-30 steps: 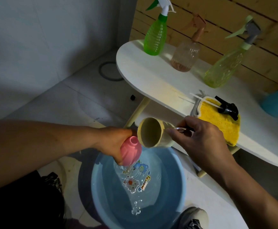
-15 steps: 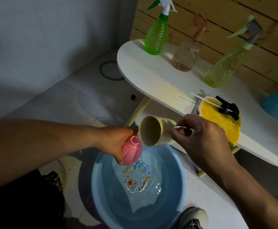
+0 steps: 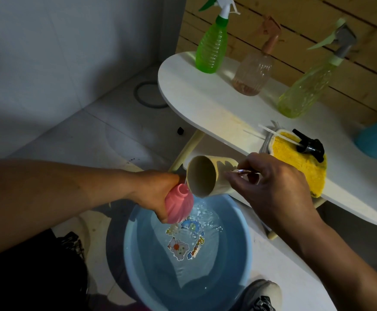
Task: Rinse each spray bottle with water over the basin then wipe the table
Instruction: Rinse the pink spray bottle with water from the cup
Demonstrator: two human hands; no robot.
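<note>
Rinsing over the blue basin (image 3: 245,250)

Your left hand (image 3: 153,191) grips the pink bottle (image 3: 178,206); your right hand (image 3: 272,187) holds the tipped beige cup (image 3: 207,179) by its handle.

Pink bottle (image 3: 179,206): opaque plastic, ribbed, low sheen. Cup (image 3: 207,178): beige, matt, smooth; material unclear. Basin (image 3: 133,250): blue plastic, glossy, printed cartoon decals on the bottom. Green spray bottle (image 3: 211,44): translucent plastic, ridged. Peach spray bottle (image 3: 253,71): clear, fluted. Yellow-green spray bottle (image 3: 306,86): translucent, textured. Cloth (image 3: 295,158): yellow, fuzzy pile. Spray head (image 3: 309,145): black glossy plastic. Table (image 3: 201,102): white, smooth, matt. Wall panel (image 3: 306,16): slatted wood, bare.
</note>
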